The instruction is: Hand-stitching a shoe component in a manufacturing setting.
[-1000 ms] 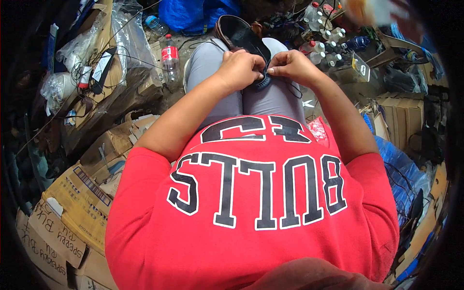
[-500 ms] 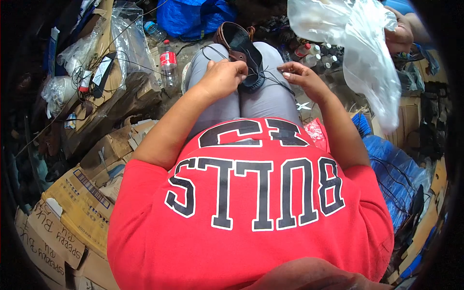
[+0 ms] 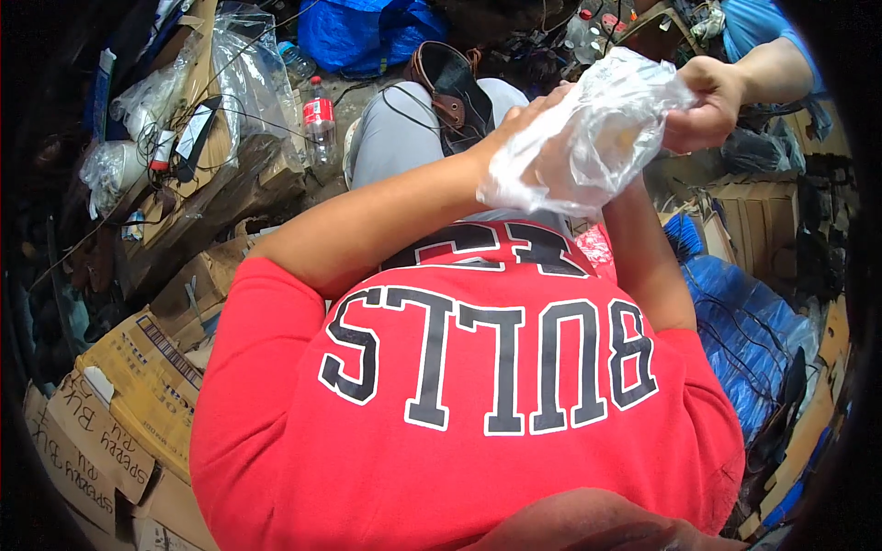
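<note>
A brown and black shoe (image 3: 450, 87) rests on my lap between my knees, its dark lace loose over the grey trousers. My left hand (image 3: 531, 118) is stretched across to the right, beside a crumpled clear plastic bag (image 3: 588, 138) that covers its fingers in part. Whether it grips the bag cannot be made out. Behind that bag my right hand is hidden; only its forearm (image 3: 634, 220) shows below. Another person's hand (image 3: 707, 103), with a blue sleeve, reaches in from the upper right and holds the bag's edge.
A bottle with a red label (image 3: 320, 115) stands left of my knee. Cardboard (image 3: 138, 386) lies at the lower left, clear plastic (image 3: 243, 73) and cords at the upper left. A blue tarp (image 3: 372, 32) is ahead, and blue plastic sheeting (image 3: 744, 321) lies on my right.
The other person's bag has come down and left, in front of my hands. My left hand has left the shoe and reached right. My right hand has gone behind the bag.
</note>
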A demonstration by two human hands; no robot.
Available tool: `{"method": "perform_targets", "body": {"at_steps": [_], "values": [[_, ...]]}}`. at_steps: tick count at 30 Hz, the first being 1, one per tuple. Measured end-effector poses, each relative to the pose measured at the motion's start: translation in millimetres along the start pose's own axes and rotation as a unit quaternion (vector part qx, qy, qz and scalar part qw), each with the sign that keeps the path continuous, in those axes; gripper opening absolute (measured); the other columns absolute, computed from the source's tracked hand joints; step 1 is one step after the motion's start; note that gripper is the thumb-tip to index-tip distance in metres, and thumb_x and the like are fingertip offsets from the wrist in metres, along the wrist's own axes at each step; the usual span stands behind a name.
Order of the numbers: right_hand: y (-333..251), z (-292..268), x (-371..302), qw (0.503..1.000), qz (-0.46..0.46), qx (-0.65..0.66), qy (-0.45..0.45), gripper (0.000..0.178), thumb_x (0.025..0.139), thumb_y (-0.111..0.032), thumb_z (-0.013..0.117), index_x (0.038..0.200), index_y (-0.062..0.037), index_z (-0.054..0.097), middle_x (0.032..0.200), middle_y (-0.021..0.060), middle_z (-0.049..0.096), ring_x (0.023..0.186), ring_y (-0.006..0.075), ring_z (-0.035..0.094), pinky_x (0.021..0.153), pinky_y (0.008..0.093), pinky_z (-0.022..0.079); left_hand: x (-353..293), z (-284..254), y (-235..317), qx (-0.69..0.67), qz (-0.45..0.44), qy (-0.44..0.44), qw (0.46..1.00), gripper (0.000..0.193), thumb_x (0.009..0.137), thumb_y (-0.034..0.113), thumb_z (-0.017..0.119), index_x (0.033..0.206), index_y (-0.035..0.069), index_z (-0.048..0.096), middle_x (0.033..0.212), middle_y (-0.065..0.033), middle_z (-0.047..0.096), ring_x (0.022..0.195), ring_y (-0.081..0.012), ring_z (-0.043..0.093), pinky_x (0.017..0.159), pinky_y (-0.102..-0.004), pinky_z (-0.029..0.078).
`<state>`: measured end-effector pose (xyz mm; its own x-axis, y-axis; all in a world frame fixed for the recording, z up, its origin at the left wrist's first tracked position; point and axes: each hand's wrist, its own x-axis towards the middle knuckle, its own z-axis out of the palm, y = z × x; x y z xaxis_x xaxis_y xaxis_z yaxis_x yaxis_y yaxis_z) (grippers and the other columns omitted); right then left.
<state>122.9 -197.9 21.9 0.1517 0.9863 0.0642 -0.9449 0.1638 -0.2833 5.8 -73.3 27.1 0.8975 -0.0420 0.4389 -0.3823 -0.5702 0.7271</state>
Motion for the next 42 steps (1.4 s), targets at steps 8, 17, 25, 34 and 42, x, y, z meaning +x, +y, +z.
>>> {"method": "perform_targets", "body": {"at_steps": [8,17,25,34,42], "values": [[7.4,-16.8,24.4,0.986,-0.011,-0.03,0.165,0.041,0.088,-0.044,0.05,0.112,-0.0114,0.055,0.107,0.0072,0.059,0.096,0.0239,0.058,0.079,0.0444,0.051,23.0,-26.9,-28.7,0.23,0.104,0.15,0.956,0.026,0.075,0.02,0.066,0.091,0.0,0.063,0.083,-0.0176,0.064,0.075,-0.0284,0.063,0.069,-0.0327,0.05],[2.0,11.8,38.5,0.964,0.045,-0.2,0.168,0.04,0.095,-0.037,0.039,0.123,-0.0104,0.048,0.118,0.0106,0.054,0.096,0.0264,0.056,0.08,0.0412,0.046,8.1,-101.8,4.6,-0.415,-0.16,0.301,0.844,0.024,0.086,0.015,0.06,0.106,0.002,0.062,0.1,-0.0081,0.064,0.09,-0.0187,0.06,0.082,-0.031,0.046],[-2.7,26.8,71.9,0.967,0.059,-0.239,0.064,0.041,0.095,-0.032,0.037,0.128,-0.0076,0.043,0.127,0.0153,0.05,0.105,0.0329,0.056,0.08,0.0454,0.051,-23.1,-128.9,17.8,-0.178,-0.025,0.336,0.924,0.034,0.081,0.02,0.064,0.109,0.002,0.058,0.1,-0.0105,0.064,0.092,-0.0188,0.059,0.082,-0.0317,0.046],[90.1,54.6,124.0,0.938,0.185,-0.254,0.149,0.041,0.092,-0.028,0.045,0.128,-0.0097,0.042,0.127,0.0114,0.049,0.109,0.0279,0.052,0.089,0.048,0.045,-100.7,-132.6,3.4,0.261,-0.073,0.351,0.896,0.039,0.065,0.026,0.074,0.094,0.002,0.062,0.093,-0.0156,0.062,0.092,-0.0319,0.06,0.082,-0.0376,0.047],[127.3,56.3,124.1,0.888,0.285,-0.355,0.067,0.05,0.092,-0.029,0.048,0.135,-0.0088,0.035,0.129,0.0131,0.044,0.101,0.0269,0.057,0.081,0.0419,0.05,-194.4,-158.4,18.6,0.211,-0.218,0.514,0.803,0.038,0.069,0.006,0.065,0.106,0.002,0.058,0.094,-0.0096,0.066,0.082,-0.0204,0.064,0.076,-0.0325,0.05]]}}
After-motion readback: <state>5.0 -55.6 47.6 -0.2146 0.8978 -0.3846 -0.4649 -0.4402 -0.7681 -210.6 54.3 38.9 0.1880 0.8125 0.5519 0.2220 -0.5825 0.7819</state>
